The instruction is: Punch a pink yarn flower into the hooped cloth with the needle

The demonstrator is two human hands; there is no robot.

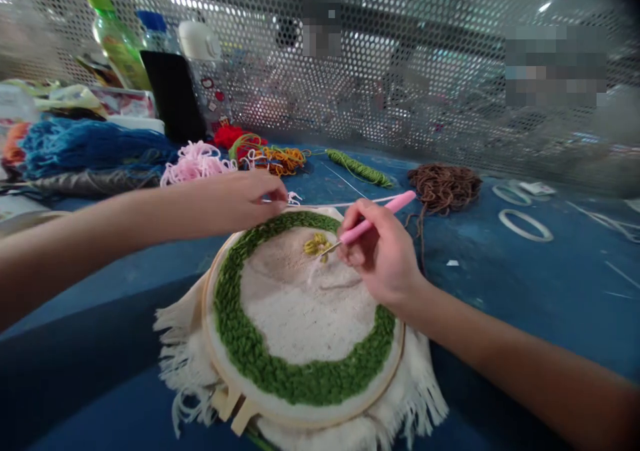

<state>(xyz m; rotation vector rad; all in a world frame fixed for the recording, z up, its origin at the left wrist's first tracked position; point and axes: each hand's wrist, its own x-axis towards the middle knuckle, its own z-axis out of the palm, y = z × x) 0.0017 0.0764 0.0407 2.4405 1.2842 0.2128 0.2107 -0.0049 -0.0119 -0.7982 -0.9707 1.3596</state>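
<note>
A round wooden embroidery hoop (209, 304) holds pale fringed cloth (305, 324) with a broad ring of green yarn loops (310, 381). A small yellow yarn flower (317, 244) sits inside the ring. My right hand (383, 254) grips a pink-handled punch needle (373, 221), its metal tip at the cloth beside the flower. Pale pink yarn (345, 204) runs from the handle's back end toward my left hand (255, 194). That hand is over the hoop's far left edge with curled fingers; what they hold, if anything, is hidden.
Blue yarn (95, 145), pink yarn (197, 163), orange yarn (283, 160), a green skein (357, 167) and brown yarn (445, 185) lie behind the hoop. Bottles (120, 41) and a dark phone (173, 97) stand by a perforated metal screen (380, 84). White rings (526, 225) lie right.
</note>
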